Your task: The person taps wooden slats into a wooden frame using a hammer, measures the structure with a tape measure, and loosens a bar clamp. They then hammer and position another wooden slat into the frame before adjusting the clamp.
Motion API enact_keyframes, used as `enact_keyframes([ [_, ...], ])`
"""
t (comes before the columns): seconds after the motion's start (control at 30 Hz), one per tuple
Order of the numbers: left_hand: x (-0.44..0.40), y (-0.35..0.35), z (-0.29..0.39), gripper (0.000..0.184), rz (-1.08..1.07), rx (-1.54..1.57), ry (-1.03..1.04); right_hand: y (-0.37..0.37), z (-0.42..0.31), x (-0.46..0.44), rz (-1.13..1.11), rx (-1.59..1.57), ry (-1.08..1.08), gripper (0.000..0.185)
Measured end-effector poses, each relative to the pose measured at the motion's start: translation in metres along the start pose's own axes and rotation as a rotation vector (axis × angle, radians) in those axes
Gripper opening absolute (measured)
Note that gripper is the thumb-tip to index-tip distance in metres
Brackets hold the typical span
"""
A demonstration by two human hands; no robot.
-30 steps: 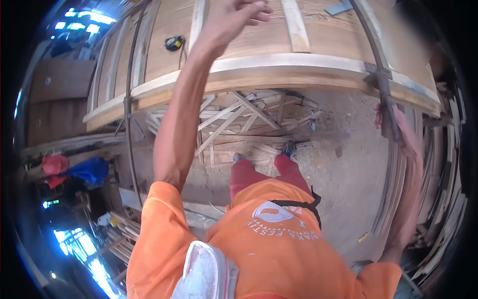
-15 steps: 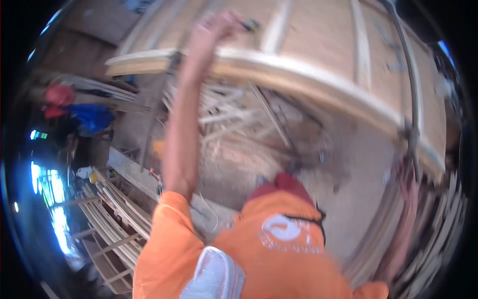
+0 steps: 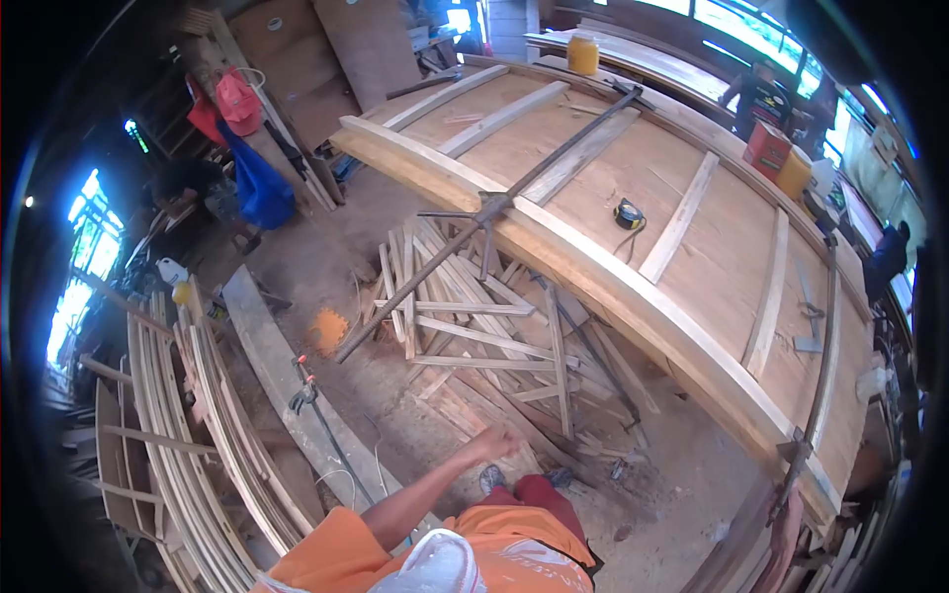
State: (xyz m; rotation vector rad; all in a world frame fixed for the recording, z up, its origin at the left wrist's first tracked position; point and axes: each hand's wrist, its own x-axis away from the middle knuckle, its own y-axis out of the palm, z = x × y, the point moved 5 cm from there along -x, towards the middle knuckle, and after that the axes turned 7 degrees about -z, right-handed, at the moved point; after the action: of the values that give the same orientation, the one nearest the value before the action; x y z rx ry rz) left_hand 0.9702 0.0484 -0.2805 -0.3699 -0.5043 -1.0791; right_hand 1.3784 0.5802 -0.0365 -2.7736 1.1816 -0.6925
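My left hand (image 3: 494, 445) is low in front of my body, above the floor, with its fingers curled in and nothing visible in them. At the far right, my right hand (image 3: 786, 524) is closed around the handle end of a bar clamp (image 3: 794, 453) fixed across a large framed wooden panel (image 3: 593, 262). A second bar clamp (image 3: 491, 206) spans the panel further left, its bar sticking out past the near edge. On the panel's plywood lies a yellow-and-black tape measure (image 3: 628, 212), and further right a metal square (image 3: 809, 342).
Wood offcuts (image 3: 484, 321) are heaped beneath the panel's near edge. Long strips (image 3: 163, 395) are stacked at left beside a plank (image 3: 297, 366) bearing another clamp (image 3: 304, 390). A yellow jar (image 3: 583, 54) stands at the far edge. Another person (image 3: 761, 104) is beyond the panel.
My left hand has come down from beside the tape measure over the panel to in front of my body. The tape measure lies on the panel. The camera view has swung and shows more of the room.
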Motion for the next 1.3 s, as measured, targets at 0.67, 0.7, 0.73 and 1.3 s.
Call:
enact_keyframes([
  [0.67,-0.029,0.079,0.161,0.036,-0.227,-0.289,0.211,-0.048,-0.056,0.017,0.042,0.414,0.157,0.064],
  [0.7,-0.022,0.088,0.193,0.035,-0.248,-0.257,0.204,-0.048,-0.088,0.027,0.053,0.588,0.190,0.065],
  [0.73,-0.024,0.098,0.218,0.035,-0.253,-0.255,0.206,-0.039,-0.135,0.047,0.057,0.437,0.119,0.067],
  [1.3,-0.319,0.391,0.557,0.048,-0.454,-0.036,0.550,-0.052,-0.070,0.004,-0.316,0.296,0.170,0.066],
])
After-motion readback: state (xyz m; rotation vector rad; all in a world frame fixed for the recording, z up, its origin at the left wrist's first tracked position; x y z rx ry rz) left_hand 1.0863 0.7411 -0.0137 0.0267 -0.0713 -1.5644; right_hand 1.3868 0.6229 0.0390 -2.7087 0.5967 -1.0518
